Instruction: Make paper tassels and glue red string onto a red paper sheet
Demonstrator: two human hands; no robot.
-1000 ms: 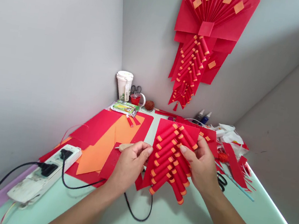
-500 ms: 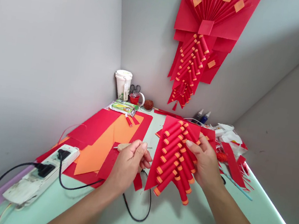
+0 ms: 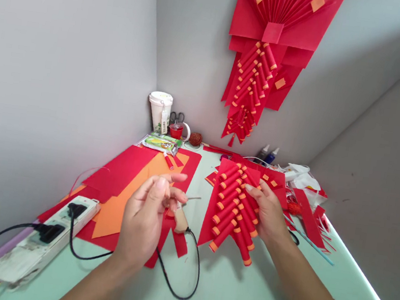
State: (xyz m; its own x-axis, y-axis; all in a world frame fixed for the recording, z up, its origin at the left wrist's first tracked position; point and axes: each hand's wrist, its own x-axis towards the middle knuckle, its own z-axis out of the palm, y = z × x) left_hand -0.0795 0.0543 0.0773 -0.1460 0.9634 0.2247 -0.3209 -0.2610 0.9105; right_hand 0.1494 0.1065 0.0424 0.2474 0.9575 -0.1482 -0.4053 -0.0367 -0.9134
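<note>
My right hand [image 3: 268, 209] grips the right edge of a red paper firecracker panel [image 3: 208, 220], its thumb over the front. Two slanting columns of rolled red paper tubes [image 3: 227, 206] with orange end bands cover the panel, which is tilted up above the table. To its left, my left hand [image 3: 146, 217] is raised with the fingers apart and the index finger stretched out; I see nothing held in it. Just beyond that hand lies a beige corded tool [image 3: 181, 221], partly hidden by the fingers, with a thin metal piece by it.
Red sheets [image 3: 123, 164] and orange sheets [image 3: 111, 214] lie at the left, beside a white power strip [image 3: 42, 239] with black cables. A white cup [image 3: 159, 113] and scissors [image 3: 177, 116] stand behind. Paper scraps [image 3: 308, 212] lie right. A large red paper decoration [image 3: 294, 34] hangs on the wall.
My left hand has moved left and its fingers have spread from a closed pose, uncovering more of the corded tool. My right hand still holds the panel, shifted slightly; the view has moved a little.
</note>
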